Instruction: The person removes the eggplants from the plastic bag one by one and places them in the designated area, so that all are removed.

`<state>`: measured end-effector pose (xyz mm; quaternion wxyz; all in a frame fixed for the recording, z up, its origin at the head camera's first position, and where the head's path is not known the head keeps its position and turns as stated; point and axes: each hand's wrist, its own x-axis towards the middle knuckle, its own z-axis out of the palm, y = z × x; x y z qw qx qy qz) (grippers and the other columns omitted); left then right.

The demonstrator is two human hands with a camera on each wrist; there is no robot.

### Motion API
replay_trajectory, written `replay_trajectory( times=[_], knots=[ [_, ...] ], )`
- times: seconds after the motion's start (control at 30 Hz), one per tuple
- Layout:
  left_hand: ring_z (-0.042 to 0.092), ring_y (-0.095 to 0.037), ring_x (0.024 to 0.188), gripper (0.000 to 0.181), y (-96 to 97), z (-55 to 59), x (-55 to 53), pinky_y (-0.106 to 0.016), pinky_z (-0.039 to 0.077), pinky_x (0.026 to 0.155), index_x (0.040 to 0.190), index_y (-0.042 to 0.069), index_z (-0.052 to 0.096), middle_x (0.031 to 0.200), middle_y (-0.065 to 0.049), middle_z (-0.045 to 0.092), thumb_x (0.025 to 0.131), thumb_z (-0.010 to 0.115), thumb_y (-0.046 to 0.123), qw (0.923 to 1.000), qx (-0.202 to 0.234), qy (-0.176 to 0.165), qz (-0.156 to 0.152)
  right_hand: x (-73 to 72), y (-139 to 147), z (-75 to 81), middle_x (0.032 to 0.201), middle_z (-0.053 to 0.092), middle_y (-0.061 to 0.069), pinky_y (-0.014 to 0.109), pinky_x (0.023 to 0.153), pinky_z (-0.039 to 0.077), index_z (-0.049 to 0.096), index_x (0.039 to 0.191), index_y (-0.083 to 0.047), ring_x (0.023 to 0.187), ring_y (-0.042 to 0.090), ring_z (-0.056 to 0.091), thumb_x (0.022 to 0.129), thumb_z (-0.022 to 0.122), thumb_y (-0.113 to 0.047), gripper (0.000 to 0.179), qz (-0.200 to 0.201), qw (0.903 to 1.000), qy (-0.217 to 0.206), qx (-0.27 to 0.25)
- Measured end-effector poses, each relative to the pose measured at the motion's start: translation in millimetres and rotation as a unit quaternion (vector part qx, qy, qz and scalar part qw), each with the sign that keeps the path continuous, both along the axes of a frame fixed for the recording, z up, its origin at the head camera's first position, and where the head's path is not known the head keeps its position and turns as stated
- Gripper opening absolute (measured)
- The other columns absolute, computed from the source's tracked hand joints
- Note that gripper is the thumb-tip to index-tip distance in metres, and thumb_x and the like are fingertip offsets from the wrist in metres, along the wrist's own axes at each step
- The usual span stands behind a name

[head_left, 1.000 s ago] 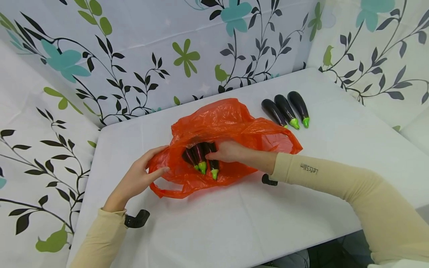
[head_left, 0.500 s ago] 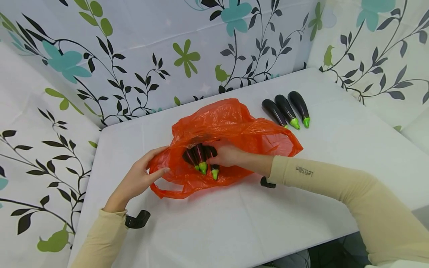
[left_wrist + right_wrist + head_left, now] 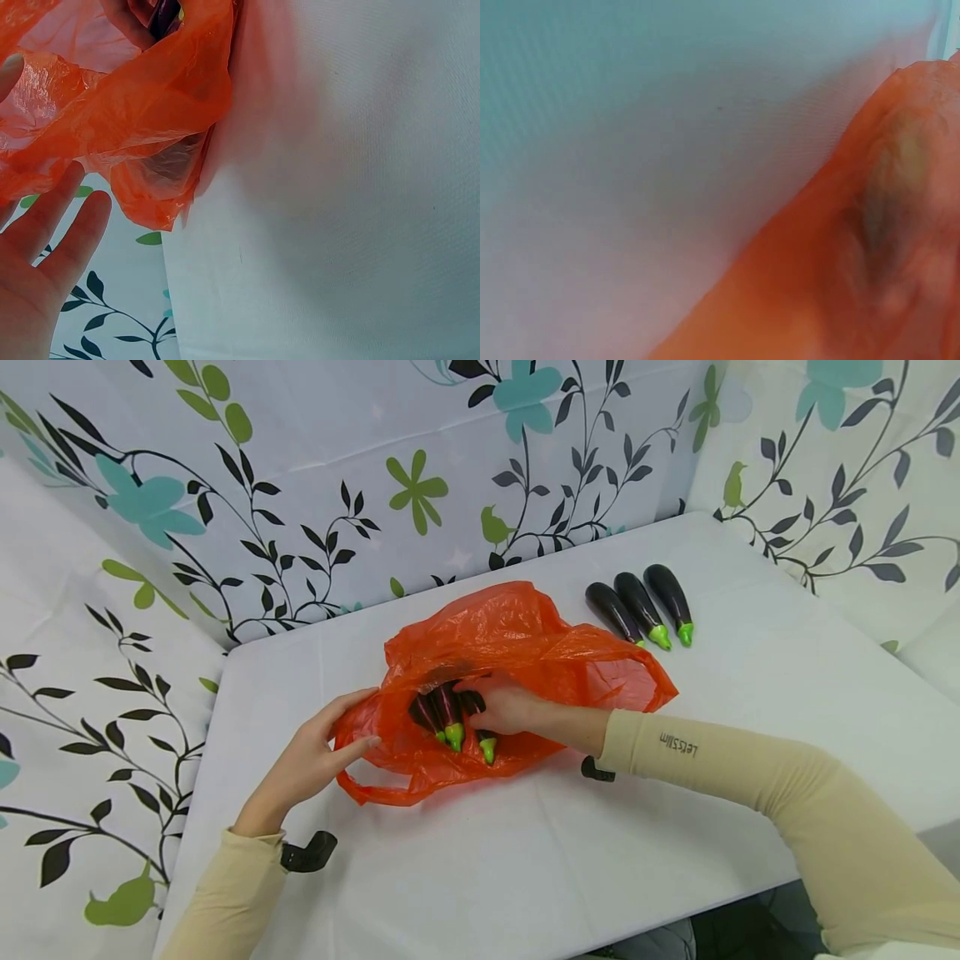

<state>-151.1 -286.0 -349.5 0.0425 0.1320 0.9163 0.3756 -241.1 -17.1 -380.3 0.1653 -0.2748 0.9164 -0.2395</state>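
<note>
An orange-red plastic bag [image 3: 480, 635] lies on the white table with its mouth toward me. Three dark purple eggplants with green stems show in the opening. My right hand [image 3: 510, 706] reaches into the mouth and grips the rightmost eggplant [image 3: 488, 750], thumb on its near side. Beside it lie two more eggplants [image 3: 450, 714], side by side. At the bag's left edge is my left hand [image 3: 303, 768], fingers straight against the outside and thumb spread toward the opening. In the right wrist view, a blurred dark and greenish shape [image 3: 892, 210] shows through the orange film.
Behind the bag to the right, three eggplants [image 3: 637, 606] lie in a row, the nearest partly hidden by the bag. A patterned curtain [image 3: 337, 468] stands behind the table [image 3: 465, 868]. The bag's handle loop [image 3: 382, 793] lies at the front left.
My right hand has closed round the rightmost eggplant, and its stem end has shifted slightly to the right. My left hand and the other eggplants stay in place.
</note>
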Motion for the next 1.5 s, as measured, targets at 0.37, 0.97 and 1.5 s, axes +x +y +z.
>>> replay_trajectory(
  times=[0.37,0.97,1.5],
  knots=[
    [0.049,-0.02,0.116,0.06,-1.3,-0.7,-1.3,-0.037,0.053,0.083,0.138,0.037,0.036,0.137,0.002,0.044,0.085,0.064,0.036,1.0,-0.001,0.002,0.002,2.5,3.6,-0.8,0.134,0.046,0.004,0.041,0.107,0.033,0.051,0.13,-0.02,0.12,0.022,0.04,0.083,0.066,-0.025,0.049,-0.017,0.9985,-0.015,-0.051],
    [0.048,-0.021,0.118,0.06,-3.7,-1.7,-3.0,-0.04,0.052,0.086,0.138,0.037,0.035,0.137,0.001,0.044,0.085,0.063,0.036,1.0,-0.007,0.003,0.0,18.3,34.3,15.3,0.133,0.049,0.002,0.04,0.097,0.043,0.05,0.131,-0.026,0.113,0.02,0.047,0.086,0.064,-0.03,0.048,-0.007,0.9956,-0.037,-0.086],
    [0.048,-0.025,0.12,0.059,13.0,20.6,7.8,-0.037,0.051,0.086,0.139,0.016,0.038,0.139,-0.005,0.043,0.087,0.064,0.018,1.0,0.008,0.002,0.001,57.4,89.8,61.3,0.129,0.045,-0.004,0.031,0.08,0.051,0.051,0.124,-0.044,0.11,0.02,0.046,0.083,0.066,-0.037,0.044,0.03,0.9863,-0.084,-0.139]
  ],
)
